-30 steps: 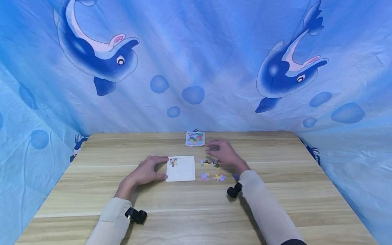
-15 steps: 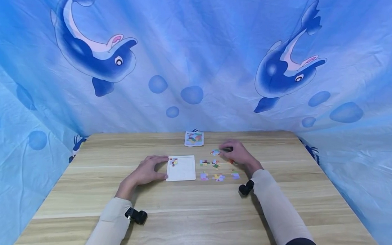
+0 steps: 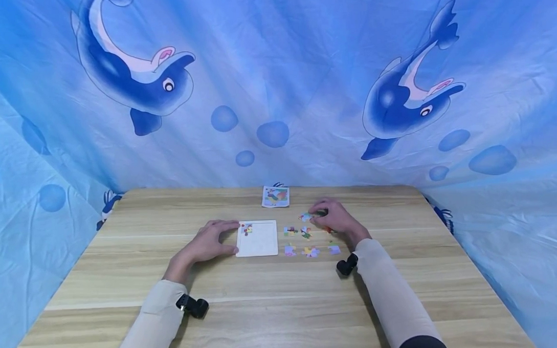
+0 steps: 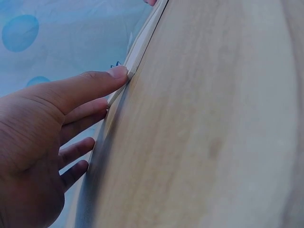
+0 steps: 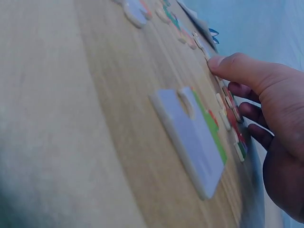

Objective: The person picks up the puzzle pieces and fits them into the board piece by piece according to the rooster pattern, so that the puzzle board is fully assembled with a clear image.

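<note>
A white square puzzle tray point(image 3: 258, 246) lies flat, one jigsaw piece point(image 3: 246, 230) in its far left corner. My left hand point(image 3: 212, 242) rests along the tray's left edge, forefinger at the far corner and thumb at the near one; in the left wrist view the thumb is nearly straight against the rim. My right hand point(image 3: 334, 215) pinches the right end of a blue-and-red jigsaw piece point(image 3: 305, 216), which is still on the table. Its thumb point(image 5: 223, 64) touches a piece's edge in the right wrist view. A reddish piece point(image 3: 328, 229) is partly under this hand.
Several loose jigsaw pieces lie right of the tray, among them a yellow-and-lilac piece point(image 3: 311, 252) and a lilac piece with a green edge point(image 3: 334, 250). A small picture card point(image 3: 275, 196) lies behind, near the blue dolphin curtain point(image 3: 275, 92).
My right hand first moved right, uncovering pieces, then shifted slightly left as its thumb and forefinger came onto the blue-and-red piece. My left hand has stayed at the tray.
</note>
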Tool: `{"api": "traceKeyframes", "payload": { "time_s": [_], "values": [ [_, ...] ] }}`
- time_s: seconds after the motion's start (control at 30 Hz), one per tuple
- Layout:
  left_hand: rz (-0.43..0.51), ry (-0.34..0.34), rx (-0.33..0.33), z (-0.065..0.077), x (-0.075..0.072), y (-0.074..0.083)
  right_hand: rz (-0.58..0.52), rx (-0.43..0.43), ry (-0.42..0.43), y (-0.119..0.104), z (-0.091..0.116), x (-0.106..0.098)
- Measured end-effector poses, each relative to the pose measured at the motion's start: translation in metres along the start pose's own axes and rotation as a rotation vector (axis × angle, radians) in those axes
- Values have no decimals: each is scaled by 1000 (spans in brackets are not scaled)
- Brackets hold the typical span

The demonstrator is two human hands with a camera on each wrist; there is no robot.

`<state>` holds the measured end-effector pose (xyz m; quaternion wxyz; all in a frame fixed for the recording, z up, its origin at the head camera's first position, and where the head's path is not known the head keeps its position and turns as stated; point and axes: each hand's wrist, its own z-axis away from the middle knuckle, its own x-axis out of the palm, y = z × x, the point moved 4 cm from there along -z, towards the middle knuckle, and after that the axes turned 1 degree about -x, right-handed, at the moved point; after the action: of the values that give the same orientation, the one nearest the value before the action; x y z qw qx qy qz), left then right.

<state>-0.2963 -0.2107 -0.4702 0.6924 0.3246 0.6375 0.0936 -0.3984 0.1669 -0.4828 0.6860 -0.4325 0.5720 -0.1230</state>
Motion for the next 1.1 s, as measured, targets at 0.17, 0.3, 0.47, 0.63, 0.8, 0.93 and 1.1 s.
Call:
{"api": "traceKeyframes", "payload": {
  "time_s": [0.17,0.3,0.47,0.63,0.8,0.93,1.1],
  "values": [
    [11,-1,4,1,-1,0,-20,11,-14,-1,-2,2],
    [8,1,6,1,-1,-1,-9,-20,-11,-2,-4,2],
    [12,1,6,1,-1,-1,6,-32,10,-2,-3,0],
    [4,3,16,0,1,-2,-3,-28,56,-2,-1,1],
    [-5,5,20,-1,1,-2,12,-57,108,-5,-1,3],
    [-7,6,23,-1,2,-2,18,-74,124,-13,-2,8],
    [-2,5,21,1,1,-2,-23,-63,118,-27,-5,20]
  ]
}}
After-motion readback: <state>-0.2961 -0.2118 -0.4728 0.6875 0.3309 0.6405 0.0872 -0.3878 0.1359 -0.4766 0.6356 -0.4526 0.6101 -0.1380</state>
